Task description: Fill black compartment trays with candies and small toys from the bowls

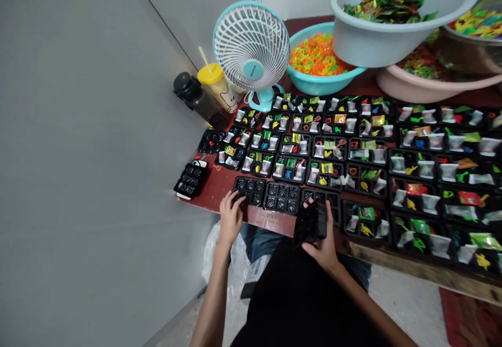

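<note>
My left hand [230, 216] rests with its fingers curled on an empty black compartment tray [250, 190] at the near edge of the brown table [219, 182]. My right hand [323, 242] grips a stack of empty black trays [310, 223], held tilted just off the table's edge. Two more empty trays [282, 197] lie between the hands. Beyond them, rows of filled trays [333, 148] hold small colourful toys and clear packets.
A small stack of black trays [191, 180] sits at the table's left corner. At the back stand a teal fan [251, 54], a yellow cup [215, 83], a dark bottle [188, 91] and several basins [396, 18] of colourful pieces. A grey wall [78, 127] closes the left side.
</note>
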Tool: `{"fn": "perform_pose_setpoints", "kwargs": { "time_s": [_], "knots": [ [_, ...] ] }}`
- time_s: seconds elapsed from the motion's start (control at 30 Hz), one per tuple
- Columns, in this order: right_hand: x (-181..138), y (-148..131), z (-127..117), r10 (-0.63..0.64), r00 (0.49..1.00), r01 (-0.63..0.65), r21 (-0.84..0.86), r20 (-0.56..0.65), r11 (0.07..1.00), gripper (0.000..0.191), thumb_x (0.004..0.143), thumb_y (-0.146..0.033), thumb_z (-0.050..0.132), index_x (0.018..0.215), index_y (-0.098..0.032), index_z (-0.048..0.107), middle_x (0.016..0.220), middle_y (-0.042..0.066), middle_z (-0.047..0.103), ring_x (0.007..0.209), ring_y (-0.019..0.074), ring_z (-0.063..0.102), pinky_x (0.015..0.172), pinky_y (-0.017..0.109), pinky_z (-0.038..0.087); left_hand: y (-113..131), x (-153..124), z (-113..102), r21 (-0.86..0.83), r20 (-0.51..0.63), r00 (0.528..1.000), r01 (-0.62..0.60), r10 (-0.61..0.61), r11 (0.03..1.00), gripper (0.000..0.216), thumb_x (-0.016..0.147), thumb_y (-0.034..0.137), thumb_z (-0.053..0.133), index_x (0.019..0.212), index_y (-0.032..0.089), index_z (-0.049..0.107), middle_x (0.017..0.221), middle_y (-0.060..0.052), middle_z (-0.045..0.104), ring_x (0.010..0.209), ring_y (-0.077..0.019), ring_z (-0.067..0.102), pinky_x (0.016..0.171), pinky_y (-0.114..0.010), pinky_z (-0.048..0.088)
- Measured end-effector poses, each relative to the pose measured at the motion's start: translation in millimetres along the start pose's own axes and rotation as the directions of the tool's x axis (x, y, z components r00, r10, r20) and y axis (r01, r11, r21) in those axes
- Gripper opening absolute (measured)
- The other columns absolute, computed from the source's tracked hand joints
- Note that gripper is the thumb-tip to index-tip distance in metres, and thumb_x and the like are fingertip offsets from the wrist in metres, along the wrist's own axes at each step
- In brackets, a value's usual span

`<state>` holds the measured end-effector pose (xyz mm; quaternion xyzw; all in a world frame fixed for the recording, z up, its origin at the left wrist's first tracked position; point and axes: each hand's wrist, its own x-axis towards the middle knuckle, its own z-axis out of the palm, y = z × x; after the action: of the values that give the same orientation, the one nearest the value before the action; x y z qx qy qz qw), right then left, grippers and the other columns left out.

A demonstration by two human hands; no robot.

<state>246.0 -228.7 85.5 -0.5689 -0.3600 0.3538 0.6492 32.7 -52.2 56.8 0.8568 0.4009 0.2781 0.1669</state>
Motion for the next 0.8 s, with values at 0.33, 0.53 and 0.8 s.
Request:
{"fn": "perform_pose_setpoints", "kwargs": {
  "time_s": [0.33,0.53,0.8],
  "knots": [
    [6,-6,22,-0.040,0.993,0.044,0.035,-0.108,0.998,0.115,0.065,-0.055,0.068,0.142,-0.024,-0.011,0.145,0.015,0.025,0.133,0.0256,0.031,0.109,0.048,0.027,127,1,1,-0.687,0.180,0.950,-0.063,0.254,0.724,0.017,0.074,0.033,0.068,0.074,0.016,0.065,0.070,-0.004,0.058,0.073,-0.0157,0.050,0.067,-0.030,0.037],
    [8,-8,23,-0.058,0.998,0.057,0.125,0.004,0.990,0.117,0.062,-0.059,0.068,0.142,-0.026,-0.010,0.148,0.014,0.018,0.134,0.0272,0.028,0.108,0.049,0.027,120,-3,6,-0.850,0.117,0.977,0.008,0.175,0.527,0.023,0.067,0.040,0.072,0.071,0.018,0.068,0.063,-0.002,0.056,0.067,-0.0142,0.049,0.063,-0.029,0.036],
    [13,-7,24,-0.099,0.991,0.093,0.064,0.088,0.994,0.121,0.056,-0.064,0.070,0.144,-0.027,-0.004,0.145,0.013,0.028,0.135,0.0269,0.027,0.110,0.049,0.023,126,-4,16,-0.912,0.166,0.981,0.116,0.097,0.393,0.032,0.076,0.045,0.063,0.060,0.017,0.064,0.059,-0.003,0.052,0.063,-0.0141,0.046,0.061,-0.030,0.034]
  ]
}}
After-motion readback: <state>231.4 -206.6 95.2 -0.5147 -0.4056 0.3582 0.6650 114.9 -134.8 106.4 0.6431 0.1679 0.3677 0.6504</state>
